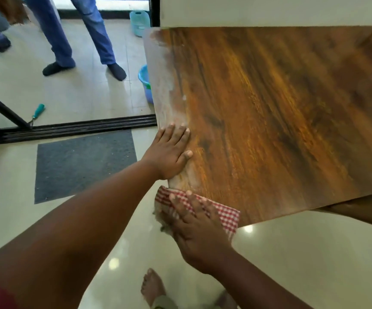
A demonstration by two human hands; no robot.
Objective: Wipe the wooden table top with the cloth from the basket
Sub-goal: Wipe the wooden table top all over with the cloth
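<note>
The wooden table top (269, 112) fills the upper right of the head view, with a pale dusty strip along its left edge. My left hand (169, 152) lies flat, fingers spread, on that left edge near the front corner. My right hand (196, 224) presses a red-and-white checked cloth (227, 214) onto the table's front left corner. Part of the cloth hangs over the edge. No basket is visible.
A person in blue jeans (78, 34) and dark socks stands on the tiled floor at top left. A blue basin (146, 82) sits by the table's left side. A teal container (139, 22), a dark doormat (84, 163), a door track and a teal-handled tool (38, 111) lie nearby.
</note>
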